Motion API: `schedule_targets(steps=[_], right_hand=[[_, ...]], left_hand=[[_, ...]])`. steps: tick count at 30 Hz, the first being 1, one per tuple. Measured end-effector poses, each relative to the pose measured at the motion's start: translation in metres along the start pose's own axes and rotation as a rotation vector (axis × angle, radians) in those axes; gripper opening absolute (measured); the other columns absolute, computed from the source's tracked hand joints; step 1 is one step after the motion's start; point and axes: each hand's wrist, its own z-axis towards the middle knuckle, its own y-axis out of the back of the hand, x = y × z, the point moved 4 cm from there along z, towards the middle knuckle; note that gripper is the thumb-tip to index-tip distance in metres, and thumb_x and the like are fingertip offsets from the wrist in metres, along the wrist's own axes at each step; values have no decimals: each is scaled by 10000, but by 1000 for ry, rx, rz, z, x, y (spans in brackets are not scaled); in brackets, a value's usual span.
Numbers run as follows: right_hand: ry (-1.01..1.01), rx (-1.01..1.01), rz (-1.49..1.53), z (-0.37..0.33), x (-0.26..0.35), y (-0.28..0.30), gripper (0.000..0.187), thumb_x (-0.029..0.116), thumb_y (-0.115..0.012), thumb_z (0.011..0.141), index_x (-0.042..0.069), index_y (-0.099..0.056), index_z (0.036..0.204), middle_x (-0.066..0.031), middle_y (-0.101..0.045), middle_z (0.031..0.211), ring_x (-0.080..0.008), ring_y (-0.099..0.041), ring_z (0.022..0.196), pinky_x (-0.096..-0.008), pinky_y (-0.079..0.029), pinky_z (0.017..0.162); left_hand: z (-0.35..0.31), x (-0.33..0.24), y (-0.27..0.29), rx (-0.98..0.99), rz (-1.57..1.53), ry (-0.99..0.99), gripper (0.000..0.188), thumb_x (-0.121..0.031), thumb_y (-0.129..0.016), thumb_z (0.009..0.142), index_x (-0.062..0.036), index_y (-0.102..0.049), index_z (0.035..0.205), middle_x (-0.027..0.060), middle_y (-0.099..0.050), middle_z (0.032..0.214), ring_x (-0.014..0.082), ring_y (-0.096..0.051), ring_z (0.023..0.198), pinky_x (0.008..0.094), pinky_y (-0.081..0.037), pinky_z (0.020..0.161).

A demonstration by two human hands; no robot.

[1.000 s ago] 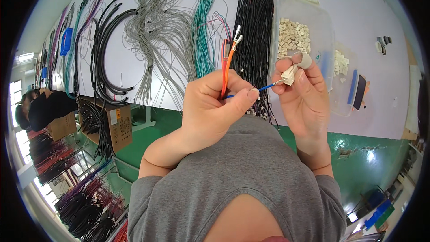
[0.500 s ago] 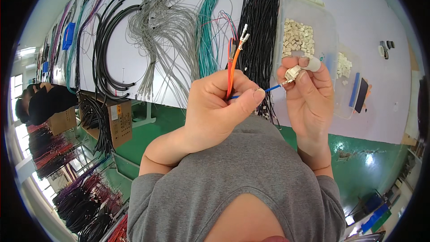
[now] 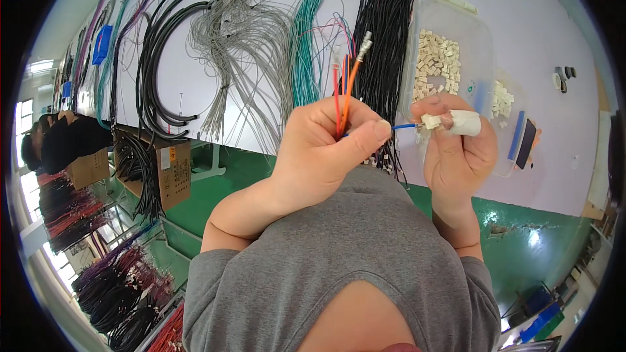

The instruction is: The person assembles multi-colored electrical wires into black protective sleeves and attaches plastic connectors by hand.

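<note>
My left hand (image 3: pixel 326 146) is closed around several wires. A blue wire (image 3: pixel 403 126) runs from its thumb and forefinger toward my right hand. An orange wire (image 3: pixel 352 78) and a red wire (image 3: pixel 336 85) with crimped metal ends stick up out of the same hand. Between the thumb and fingertips of my right hand (image 3: pixel 460 150) is a small cream connector housing (image 3: pixel 430 121). The blue wire's tip meets the housing's left side; how deep it sits I cannot tell. White tape (image 3: pixel 465 123) wraps a finger of my right hand.
Behind my hands a clear plastic box (image 3: pixel 482 39) holds many cream housings (image 3: pixel 437 58). More lie in a second tray (image 3: pixel 502 99) beside it. Bundles of black (image 3: pixel 385 26), teal (image 3: pixel 306 39) and grey wires (image 3: pixel 241 39) cover the table. Cardboard boxes (image 3: pixel 173 173) stand at the left.
My right hand has moved slightly right and down, turning the housing to face the blue wire. The blue wire now lies straighter, and the red and orange wire ends have shifted and spread apart.
</note>
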Motion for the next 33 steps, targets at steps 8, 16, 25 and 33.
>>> schedule_targets(steps=[8, 16, 25, 33], right_hand=[[46, 1, -32, -4, -4, -9, 123, -77, -416, 785, -38, -500, 866, -170, -550, 902, -212, -555, 820, -299, -452, 700], [-532, 92, 359, 2, 4, -8, 165, -36, -433, 779, -13, -484, 934, -89, -548, 791, -82, -479, 612, -183, -381, 528], [-156, 228, -375, 16, 24, -32, 213, 0, -557, 740, -46, -529, 947, -58, -593, 732, -84, -553, 632, -199, -443, 565], [-256, -17, -81, 3, 8, -19, 112, 2, -499, 788, -12, -529, 894, -53, -554, 710, -75, -508, 603, -183, -409, 526]], left_hand=[[0, 3, -4, 35, -49, 41, 93, -85, -566, 774, -10, -530, 734, -30, -496, 620, 10, -402, 543, 155, -311, 472], [0, 6, -3, 222, 81, 82, 233, -209, -410, 868, -27, -520, 773, -15, -493, 685, 32, -401, 594, 175, -340, 531], [6, 10, -12, 288, 488, -236, 191, -127, -424, 855, 26, -521, 794, 38, -497, 651, 87, -441, 618, 248, -377, 549], [4, 3, 0, 177, -72, -31, 92, -92, -509, 810, -8, -537, 784, -31, -508, 657, 7, -409, 586, 165, -327, 506]])
